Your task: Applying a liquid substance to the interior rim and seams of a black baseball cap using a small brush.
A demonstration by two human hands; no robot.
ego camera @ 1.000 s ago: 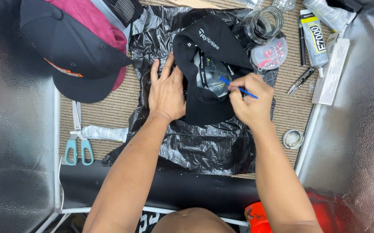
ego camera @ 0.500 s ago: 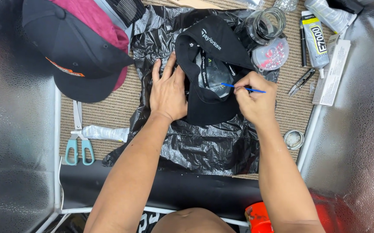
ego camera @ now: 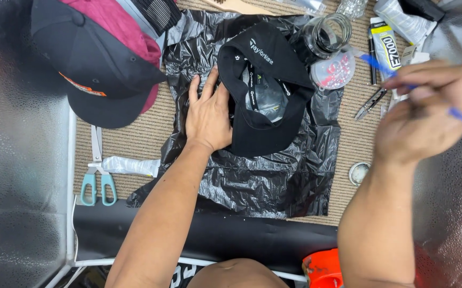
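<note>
A black cap (ego camera: 265,101) lies upside down on a crumpled black plastic sheet (ego camera: 252,176). My left hand (ego camera: 208,113) rests flat on the cap's left side and holds it down. My right hand (ego camera: 428,114) is raised at the right, blurred, away from the cap, and grips a thin blue tool (ego camera: 417,88) that points up and left toward a small round dish of pink beads (ego camera: 333,70).
A dark and maroon cap (ego camera: 100,58) lies at the upper left. Teal-handled scissors (ego camera: 96,170) lie at the left edge. A glass jar (ego camera: 324,34), a glue tube (ego camera: 385,45), small pliers (ego camera: 370,104) and a small round tin (ego camera: 359,172) sit at the right.
My right hand has lifted off the cap with the blue tool and swung right and up. The left hand stays on the cap.
</note>
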